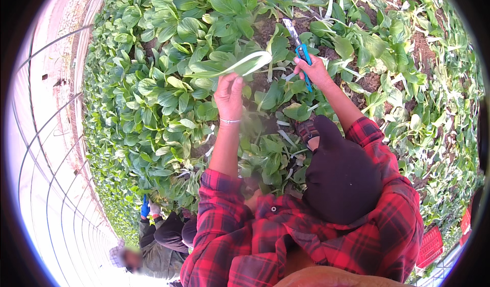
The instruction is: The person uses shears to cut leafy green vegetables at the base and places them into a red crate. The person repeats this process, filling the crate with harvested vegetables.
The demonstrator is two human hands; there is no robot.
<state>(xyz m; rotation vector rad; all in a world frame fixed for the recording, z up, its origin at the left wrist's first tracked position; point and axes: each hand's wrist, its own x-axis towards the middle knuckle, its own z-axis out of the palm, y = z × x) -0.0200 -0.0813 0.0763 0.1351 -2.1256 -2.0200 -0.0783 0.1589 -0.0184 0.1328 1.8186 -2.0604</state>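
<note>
My left hand (229,93) pinches a leafy green plant piece (249,60), its pale white stalks curving to the right and its leaf blades to the left. It is held above a dense stand of bok choy (191,30). My right hand (316,70) grips a blue-handled snap-off knife (303,53). The blade is extended and points up and slightly left, away from my body. Knife and held piece are apart. Below the hands, loose leaves (298,111) and cut white stalks lie on brown soil.
Standing plants fill the left side; scattered leaves and stalks cover soil (423,53) at right. A co-worker (164,245) crouches at lower left, one hand in a blue glove (145,207). Greenhouse hoops (49,130) line the left edge. A red plastic crate (430,247) stands at lower right.
</note>
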